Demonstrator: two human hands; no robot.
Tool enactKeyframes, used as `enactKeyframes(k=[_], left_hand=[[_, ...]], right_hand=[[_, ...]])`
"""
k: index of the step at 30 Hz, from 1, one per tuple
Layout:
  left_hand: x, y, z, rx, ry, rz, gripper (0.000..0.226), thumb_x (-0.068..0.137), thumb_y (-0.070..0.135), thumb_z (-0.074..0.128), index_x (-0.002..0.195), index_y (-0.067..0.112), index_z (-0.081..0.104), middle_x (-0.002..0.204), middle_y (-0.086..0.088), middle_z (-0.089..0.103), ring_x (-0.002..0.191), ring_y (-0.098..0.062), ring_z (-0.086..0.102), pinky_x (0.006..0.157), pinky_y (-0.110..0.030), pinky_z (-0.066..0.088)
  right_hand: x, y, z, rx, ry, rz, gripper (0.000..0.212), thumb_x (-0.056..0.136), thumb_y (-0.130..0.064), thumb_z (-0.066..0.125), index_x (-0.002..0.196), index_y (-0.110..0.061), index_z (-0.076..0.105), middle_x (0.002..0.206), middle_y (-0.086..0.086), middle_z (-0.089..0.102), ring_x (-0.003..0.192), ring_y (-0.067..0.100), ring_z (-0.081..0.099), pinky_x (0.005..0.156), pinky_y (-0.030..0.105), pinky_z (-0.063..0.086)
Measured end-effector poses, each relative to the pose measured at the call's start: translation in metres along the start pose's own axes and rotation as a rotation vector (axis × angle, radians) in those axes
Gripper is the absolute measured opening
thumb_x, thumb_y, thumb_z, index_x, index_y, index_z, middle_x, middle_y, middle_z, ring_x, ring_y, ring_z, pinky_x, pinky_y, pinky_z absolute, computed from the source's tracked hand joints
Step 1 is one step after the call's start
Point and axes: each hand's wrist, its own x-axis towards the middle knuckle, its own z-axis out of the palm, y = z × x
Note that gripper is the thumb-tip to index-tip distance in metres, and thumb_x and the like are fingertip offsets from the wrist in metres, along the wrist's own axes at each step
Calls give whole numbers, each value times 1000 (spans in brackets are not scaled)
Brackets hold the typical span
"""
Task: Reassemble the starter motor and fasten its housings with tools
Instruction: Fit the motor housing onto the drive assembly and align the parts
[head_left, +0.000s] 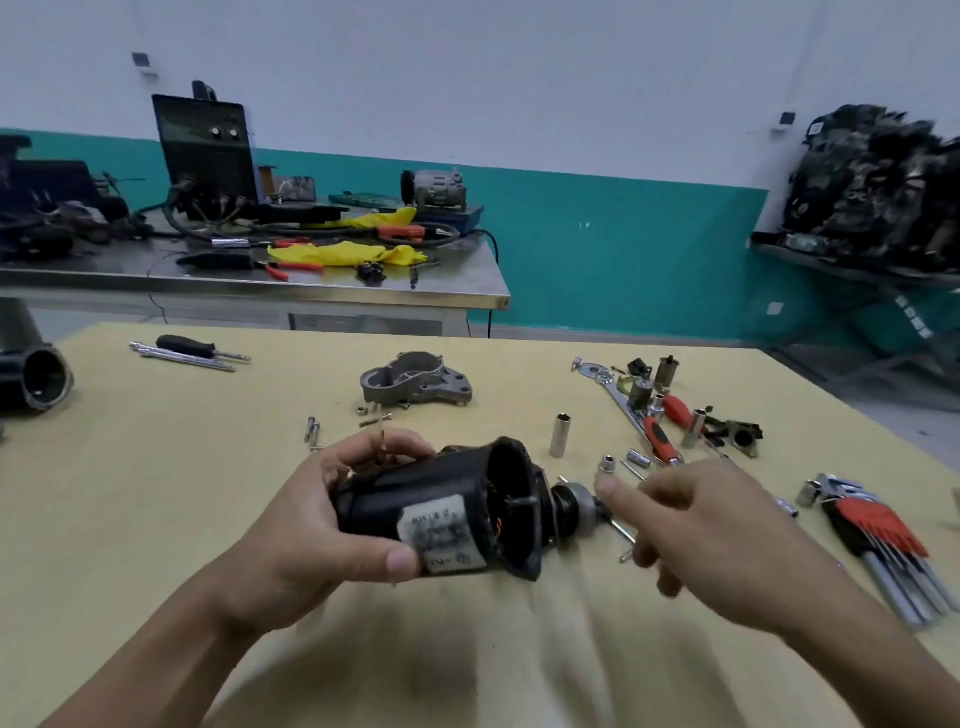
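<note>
The black motor body (441, 519) is being gripped by the curled left hand (322, 525) over the beige table (156, 519). Right of it the blurred right hand (691, 530) is hovering; its grip cannot be told. Beyond it a grey housing (415, 384) is lying, then a steel bench (311, 291) and teal wall (623, 249).

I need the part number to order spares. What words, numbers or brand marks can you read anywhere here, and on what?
White label on the black motor body gripped by the left hand: several printed lines, too blurred to read.
Black machine with two knobs at the back: no marking legible.
Red hex key holder: no marking legible.
No text can be read anywhere.
</note>
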Motion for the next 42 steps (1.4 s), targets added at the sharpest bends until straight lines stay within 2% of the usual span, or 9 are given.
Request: enactKeyframes(k=[3, 5, 9, 13, 18, 23, 28, 32, 42], left_hand=[[-1, -1, 9, 162, -16, -34, 74, 44, 25, 103, 109, 13, 69, 112, -13, 71, 99, -34, 71, 80, -37, 58], [-3, 1, 15, 217, -35, -65, 73, 46, 25, 102, 110, 15, 69, 111, -11, 71, 100, -34, 72, 81, -37, 59], [-9, 6, 24, 344, -44, -87, 71, 52, 26, 101, 115, 18, 68, 114, -8, 69, 105, -34, 71, 86, -37, 59], [-22, 2, 30, 419, -63, -144, 73, 56, 29, 99, 121, 21, 66, 120, -5, 69, 110, -30, 70, 91, -35, 58], [-37, 0, 23, 452, -63, -236, 80, 52, 38, 100, 124, 27, 66, 122, 0, 68, 109, -24, 71, 89, -26, 56], [-39, 6, 13, 413, -83, -223, 75, 56, 33, 99, 122, 17, 68, 116, -7, 70, 108, -29, 70, 88, -29, 56], [-40, 11, 6, 377, -92, -209, 77, 55, 34, 98, 123, 14, 69, 113, -3, 71, 109, -26, 70, 89, -27, 54], [-39, 8, 4, 395, -84, -198, 72, 56, 20, 95, 123, 15, 70, 115, -2, 71, 110, -25, 70, 89, -26, 54], [-33, 8, -5, 291, -157, -304, 77, 61, 36, 97, 129, 16, 65, 128, -15, 68, 117, -31, 66, 93, -34, 54]], right_hand=[[-14, -28, -13, -178, -44, -459, 52, 89, -69, 34, 69, -25, 53, 56, -8, 50, 49, 9, 44, 50, 29, 37], [-16, -38, -7, -388, -214, -530, 42, 93, -62, 29, 75, -30, 48, 65, -7, 53, 57, 14, 48, 54, 34, 41], [-20, -28, 7, -509, -326, -485, 26, 102, -42, 35, 88, -23, 45, 82, -2, 55, 74, 25, 55, 68, 43, 50], [-23, -17, 19, -409, -432, -423, 29, 101, -35, 42, 72, -32, 42, 65, -7, 43, 59, 14, 43, 50, 19, 33], [-28, -11, 41, -315, -468, -427, 20, 96, -42, 40, 77, -49, 46, 65, -3, 42, 63, 20, 38, 47, 17, 32], [-25, -11, 52, -117, -354, -544, 28, 98, -42, 42, 84, -21, 55, 59, -3, 46, 59, 17, 45, 57, 36, 41], [-24, -20, 50, -29, -400, -578, 30, 106, -28, 45, 104, -8, 67, 85, 6, 68, 77, 23, 61, 70, 43, 51], [-23, -19, 49, -19, -398, -561, 31, 106, -25, 46, 89, -7, 65, 68, -2, 54, 63, 14, 46, 62, 39, 45], [-23, -19, 47, -40, -375, -586, 30, 104, -23, 49, 83, -6, 63, 67, 10, 58, 58, 27, 50, 57, 43, 42]])
